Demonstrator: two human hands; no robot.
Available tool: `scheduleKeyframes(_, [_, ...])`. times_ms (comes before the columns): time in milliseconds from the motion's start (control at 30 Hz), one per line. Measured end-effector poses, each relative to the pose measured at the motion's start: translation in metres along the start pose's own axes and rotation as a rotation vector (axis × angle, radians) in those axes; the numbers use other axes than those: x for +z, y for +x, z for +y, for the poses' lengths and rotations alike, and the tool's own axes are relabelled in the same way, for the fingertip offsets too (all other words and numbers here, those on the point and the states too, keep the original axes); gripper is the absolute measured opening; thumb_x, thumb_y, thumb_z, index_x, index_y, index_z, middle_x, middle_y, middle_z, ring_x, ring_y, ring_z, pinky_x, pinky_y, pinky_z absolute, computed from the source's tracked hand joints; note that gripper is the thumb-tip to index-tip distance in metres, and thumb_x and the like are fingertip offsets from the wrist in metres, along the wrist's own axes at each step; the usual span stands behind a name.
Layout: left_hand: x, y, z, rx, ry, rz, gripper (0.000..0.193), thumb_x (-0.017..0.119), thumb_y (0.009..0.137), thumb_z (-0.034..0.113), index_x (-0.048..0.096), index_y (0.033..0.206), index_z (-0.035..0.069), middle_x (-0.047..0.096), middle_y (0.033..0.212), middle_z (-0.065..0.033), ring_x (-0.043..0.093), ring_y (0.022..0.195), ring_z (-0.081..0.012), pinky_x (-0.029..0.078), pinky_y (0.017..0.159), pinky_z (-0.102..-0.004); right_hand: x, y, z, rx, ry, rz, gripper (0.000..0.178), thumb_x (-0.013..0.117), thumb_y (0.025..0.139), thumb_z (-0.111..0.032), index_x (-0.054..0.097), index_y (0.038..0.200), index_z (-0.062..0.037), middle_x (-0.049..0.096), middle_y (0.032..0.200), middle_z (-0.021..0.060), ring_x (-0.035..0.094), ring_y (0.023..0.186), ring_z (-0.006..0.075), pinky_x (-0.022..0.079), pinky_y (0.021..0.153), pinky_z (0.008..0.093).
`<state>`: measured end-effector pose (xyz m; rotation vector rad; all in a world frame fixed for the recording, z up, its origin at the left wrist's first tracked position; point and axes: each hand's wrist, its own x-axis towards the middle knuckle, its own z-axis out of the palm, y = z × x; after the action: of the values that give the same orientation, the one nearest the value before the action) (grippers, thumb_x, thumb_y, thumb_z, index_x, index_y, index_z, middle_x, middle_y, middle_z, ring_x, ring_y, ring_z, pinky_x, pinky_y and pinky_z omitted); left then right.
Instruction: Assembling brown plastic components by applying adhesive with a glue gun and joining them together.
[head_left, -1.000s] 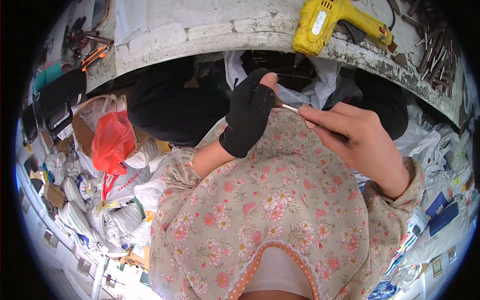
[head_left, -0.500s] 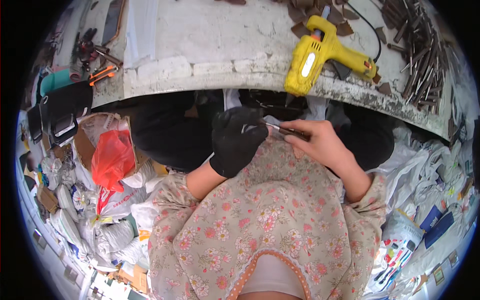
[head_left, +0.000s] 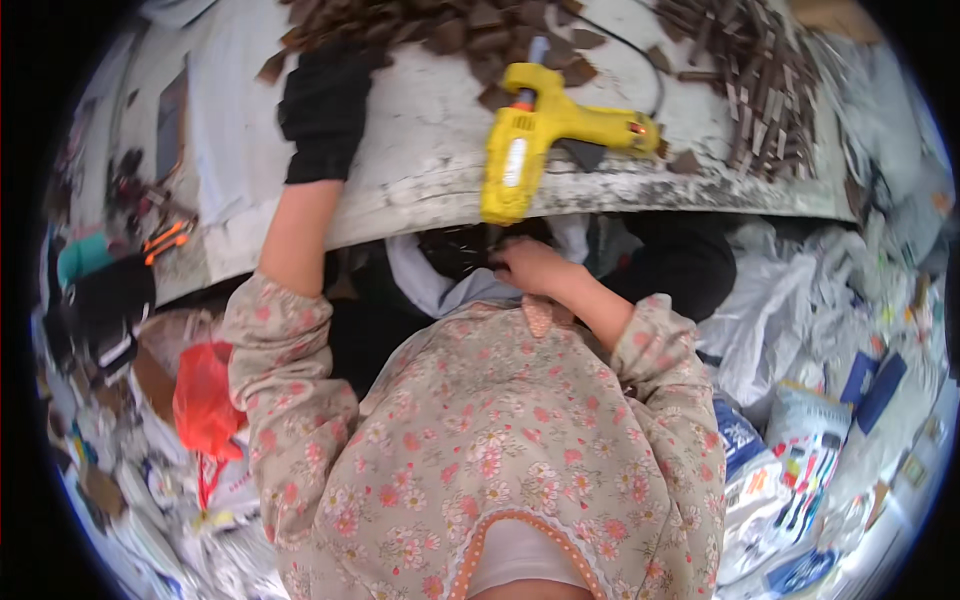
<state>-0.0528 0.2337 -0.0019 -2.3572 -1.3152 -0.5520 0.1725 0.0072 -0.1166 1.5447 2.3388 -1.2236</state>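
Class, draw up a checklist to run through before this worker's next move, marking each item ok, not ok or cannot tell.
1. Left hand gloved: ok, at the brown pieces.
2. Right hand gloved: not ok, bare.
3. Right hand's hold: cannot tell, fingertips blurred.
4. Yellow glue gun well clear of right hand: not ok, its front overhangs the table edge near that hand.
5. Glue stick in the gun: ok.
6. Gun's heat: cannot tell.

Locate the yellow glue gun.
In the head view, the glue gun sits at the table's near edge, right of the left hand, beside brown pieces.
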Motion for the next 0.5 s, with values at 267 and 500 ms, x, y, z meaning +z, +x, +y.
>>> scheduleKeyframes(267, [-0.063,-0.027,0.048,-0.374,-0.535,0.037,0.017,0.056,0.085,0.016,0.062,0.098,0.005,0.061,0.094,-0.0081,0.057,0.086,-0.0186,0.045,0.077,-0.03,-0.219,-0.099,0.022,0.297,0.103,0.729,0.025,0.054,0.086,-0.021,0.063,0.105,-0.0067,0.063,0.07,0.0069,0.056,0.063,0.011,0.046,0.061,0.0277])
scheduleKeyframes(500, [-0.095,-0.117,0.113,-0.831,-1.244,-0.129,0.021,0.049,0.091,0.017,0.055,0.102,0.0,0.059,0.083,-0.005,0.053,0.07,-0.0106,0.043,0.063,-0.0238,-0.281,-0.048,0.157,0.661,-0.52,0.864,0.039,0.04,0.088,-0.042,0.06,0.106,-0.0137,0.063,0.098,0.0161,0.058,0.095,0.0339,0.045,0.08,0.0412])
